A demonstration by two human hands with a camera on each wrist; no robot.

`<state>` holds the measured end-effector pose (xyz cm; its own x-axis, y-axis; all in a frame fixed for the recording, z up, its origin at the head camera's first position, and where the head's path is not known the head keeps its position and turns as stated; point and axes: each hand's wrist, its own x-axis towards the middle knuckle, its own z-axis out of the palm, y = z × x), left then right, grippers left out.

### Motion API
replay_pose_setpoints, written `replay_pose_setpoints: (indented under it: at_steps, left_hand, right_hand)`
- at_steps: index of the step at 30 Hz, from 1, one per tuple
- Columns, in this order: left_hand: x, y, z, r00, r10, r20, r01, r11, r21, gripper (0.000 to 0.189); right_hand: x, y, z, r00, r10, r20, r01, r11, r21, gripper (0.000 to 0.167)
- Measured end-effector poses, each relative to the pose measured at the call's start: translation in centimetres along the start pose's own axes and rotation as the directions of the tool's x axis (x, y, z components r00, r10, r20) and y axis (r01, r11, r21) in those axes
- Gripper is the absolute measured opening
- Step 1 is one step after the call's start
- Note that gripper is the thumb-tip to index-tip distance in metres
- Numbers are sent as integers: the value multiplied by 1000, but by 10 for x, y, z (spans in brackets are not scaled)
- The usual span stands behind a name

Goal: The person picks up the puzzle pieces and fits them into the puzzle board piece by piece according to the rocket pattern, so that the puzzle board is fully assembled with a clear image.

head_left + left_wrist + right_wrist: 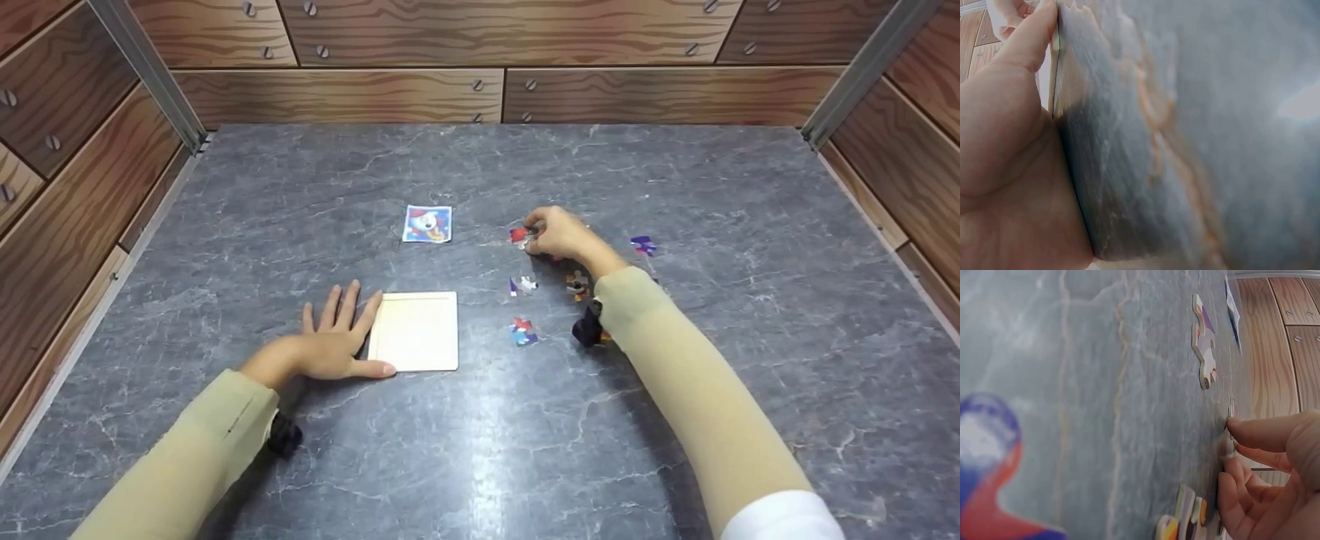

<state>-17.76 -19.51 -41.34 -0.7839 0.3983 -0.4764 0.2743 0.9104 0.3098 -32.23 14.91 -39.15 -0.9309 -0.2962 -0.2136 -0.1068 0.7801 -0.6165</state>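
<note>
My left hand (334,349) lies flat with fingers spread, its thumb and index finger touching the left side of a pale wooden puzzle tray (415,332). Over the far right group of pieces, my right hand (559,234) pinches a red and white jigsaw piece (518,235) between thumb and fingertips at the tabletop. In the right wrist view the thumb (1264,433) partly hides that piece. Nearer me lie a white and purple piece (524,286), a red and blue piece (523,331) and an orange and grey piece (577,286).
A small picture card (427,224) of a white cartoon animal lies beyond the tray. One purple piece (643,244) sits right of the right hand. Another orange bit (606,337) shows beneath the right wrist's black camera. Wood-patterned walls (502,94) enclose the grey marbled table.
</note>
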Motion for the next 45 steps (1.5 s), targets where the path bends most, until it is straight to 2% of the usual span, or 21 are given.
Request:
replay_pose_setpoints:
  at_steps: [12, 22, 25, 29, 34, 45]
  left_hand:
    - [1, -1, 3, 1000, 3, -18, -3, 1000, -31, 113]
    - [-1, 1, 1, 1000, 18, -15, -19, 999, -32, 112]
    - [0, 0, 1, 1000, 6, -14, -6, 999, -33, 112]
    - [1, -1, 2, 1000, -13, -13, 12, 1000, -29, 113]
    - [1, 0, 1, 1000, -2, -14, 2, 1000, -18, 113]
    - [0, 0, 2, 1000, 0, -8, 0, 1000, -20, 113]
  right_hand:
    - [2, -2, 2, 1000, 9, 4, -9, 999, -46, 27]
    - [2, -1, 2, 1000, -22, -8, 21, 995, -102, 23]
    - [2, 0, 1, 999, -31, -11, 30, 993, -110, 24]
    - [1, 3, 0, 998, -55, -8, 54, 997, -63, 26]
    - [-1, 7, -3, 998, -70, -4, 70, 997, 23, 27]
    - [-11, 7, -8, 994, -105, -12, 106, 989, 99, 31]
